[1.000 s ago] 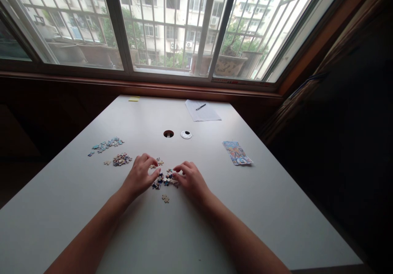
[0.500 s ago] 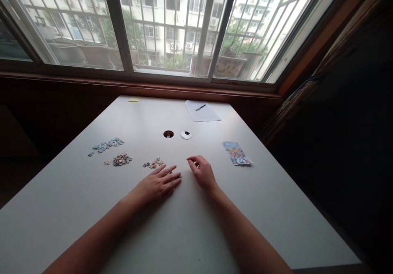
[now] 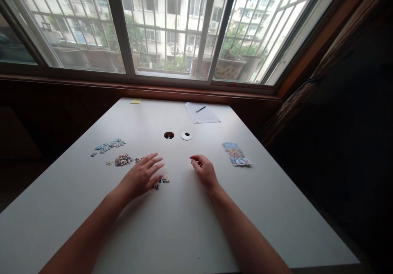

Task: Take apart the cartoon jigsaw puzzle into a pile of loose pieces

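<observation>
My left hand (image 3: 141, 175) is over the white table (image 3: 190, 216) with its fingers spread and nothing held in them. By its thumb lies a small group of jigsaw pieces (image 3: 165, 180), partly covered by the hand. Another set of pieces peeks out behind its knuckles, mostly hidden. To the left are a tight heap of jigsaw pieces (image 3: 123, 160) and, farther back, a looser spread of bluish pieces (image 3: 110, 144). My right hand (image 3: 204, 171) rests on the tabletop, fingers curled in and thumb against the index finger; whatever is inside the curl is hidden.
A colourful creased picture sheet (image 3: 236, 154) lies on the right. Toward the window are a round cable hole (image 3: 168, 135), its white cover (image 3: 186, 136), paper (image 3: 205, 116) with a pen (image 3: 200, 109) on top, and yellow sticky notes (image 3: 135, 101).
My left hand has shifted left and lifted slightly, uncovering the small group of pieces near its thumb and covering most of the group behind it. My right hand has hardly moved.
</observation>
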`<state>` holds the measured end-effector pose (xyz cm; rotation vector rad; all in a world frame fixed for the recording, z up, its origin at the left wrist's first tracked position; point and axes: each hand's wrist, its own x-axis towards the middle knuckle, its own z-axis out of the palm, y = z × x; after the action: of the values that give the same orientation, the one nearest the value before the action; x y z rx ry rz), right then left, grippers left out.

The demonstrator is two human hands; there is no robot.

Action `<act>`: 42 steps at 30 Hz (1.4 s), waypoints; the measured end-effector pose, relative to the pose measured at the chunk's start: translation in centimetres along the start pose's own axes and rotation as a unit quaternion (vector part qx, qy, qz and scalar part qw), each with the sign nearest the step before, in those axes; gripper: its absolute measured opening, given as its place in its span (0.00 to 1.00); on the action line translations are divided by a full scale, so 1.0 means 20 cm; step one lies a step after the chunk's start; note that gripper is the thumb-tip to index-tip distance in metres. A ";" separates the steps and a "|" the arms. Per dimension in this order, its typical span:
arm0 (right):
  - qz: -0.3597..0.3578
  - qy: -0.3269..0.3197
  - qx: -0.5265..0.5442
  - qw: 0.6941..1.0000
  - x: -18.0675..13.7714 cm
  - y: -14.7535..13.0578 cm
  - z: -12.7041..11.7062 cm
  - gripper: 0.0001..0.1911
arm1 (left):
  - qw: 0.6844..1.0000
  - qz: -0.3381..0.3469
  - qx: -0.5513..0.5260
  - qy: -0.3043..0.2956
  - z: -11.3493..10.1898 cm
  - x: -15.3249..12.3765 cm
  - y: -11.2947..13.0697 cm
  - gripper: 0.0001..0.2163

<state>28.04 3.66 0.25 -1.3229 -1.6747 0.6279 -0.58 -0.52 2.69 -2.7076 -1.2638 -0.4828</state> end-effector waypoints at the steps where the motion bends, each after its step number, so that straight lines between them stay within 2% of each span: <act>1: -0.001 -0.001 0.000 1.000 0.00 0.00 0.00 0.12 | 1.000 0.022 -0.006 -0.012 0.03 0.01 0.04 0.19; 3: -0.002 -0.004 -0.001 1.000 0.00 0.00 0.00 0.13 | 0.999 0.041 -0.002 -0.018 0.09 0.03 0.11 0.22; 7: -0.002 -0.007 -0.003 1.000 0.00 0.00 0.00 0.13 | 0.998 -0.026 0.044 -0.026 0.17 0.07 0.15 0.21; 13: -0.003 -0.009 -0.007 1.000 0.00 0.02 0.01 0.13 | 0.985 -0.124 0.118 -0.031 0.13 -0.01 -0.07 0.21; 19: -0.007 -0.013 -0.010 1.000 0.00 0.01 0.01 0.13 | 0.982 -0.143 0.120 -0.014 0.06 -0.24 -0.30 0.22; 23: -0.010 -0.016 -0.013 1.000 -0.01 0.01 0.02 0.13 | 0.980 -0.161 0.115 0.024 0.02 -0.33 -0.35 0.23; 27: -0.014 -0.019 -0.019 1.000 -0.01 0.00 0.02 0.13 | 0.989 -0.125 0.071 0.026 0.03 -0.25 -0.30 0.23; 31: -0.018 -0.023 -0.026 0.999 -0.01 0.00 0.02 0.13 | 0.997 -0.074 0.032 -0.005 0.11 -0.09 -0.22 0.23; 35: -0.023 -0.033 -0.034 0.999 -0.01 0.00 0.01 0.13 | 0.995 -0.099 0.032 0.000 0.19 0.00 -0.20 0.21; 38: -0.027 -0.042 -0.041 0.998 -0.01 0.00 0.01 0.13 | 0.991 -0.124 0.046 0.014 0.18 -0.03 -0.24 0.20; 42: -0.031 -0.054 -0.046 0.997 -0.01 -0.01 0.01 0.13 | 0.987 -0.149 0.061 0.026 0.11 -0.16 -0.30 0.19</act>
<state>27.76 3.34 0.22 -1.3154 -1.8455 0.6009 -6.51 1.63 -0.61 -2.4012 -1.6339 -0.4845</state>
